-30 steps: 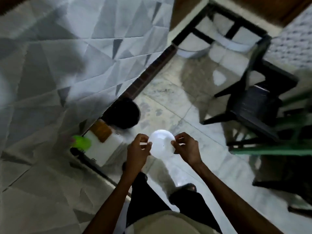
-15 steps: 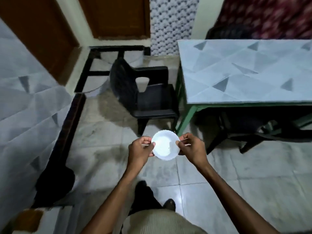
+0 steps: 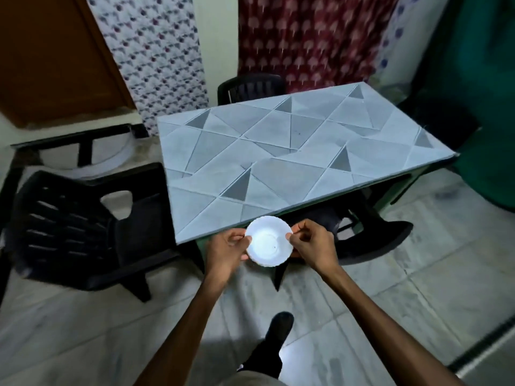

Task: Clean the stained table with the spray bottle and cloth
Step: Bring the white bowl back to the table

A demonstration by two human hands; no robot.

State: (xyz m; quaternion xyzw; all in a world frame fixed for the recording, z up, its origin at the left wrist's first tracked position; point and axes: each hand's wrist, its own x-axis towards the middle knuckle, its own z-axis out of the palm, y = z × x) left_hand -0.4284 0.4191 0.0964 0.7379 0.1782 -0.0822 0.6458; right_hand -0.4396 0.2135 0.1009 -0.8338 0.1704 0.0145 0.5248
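A small white scalloped plate (image 3: 269, 242) is held level between both hands, just over the near edge of the table (image 3: 292, 151). My left hand (image 3: 227, 253) pinches its left rim and my right hand (image 3: 312, 246) pinches its right rim. The table has a grey top with a pattern of triangles and green legs. No spray bottle or cloth is in view.
A black plastic chair (image 3: 83, 229) stands left of the table, another (image 3: 250, 87) at its far side, and a third (image 3: 370, 232) is tucked under its near right. Patterned curtains hang behind. A wooden door (image 3: 53, 57) is at far left. The floor is pale tile.
The view has swung from the other grey surface and floor round to this table, which is now close. Both hands still hold the plate, now at the table's near edge.
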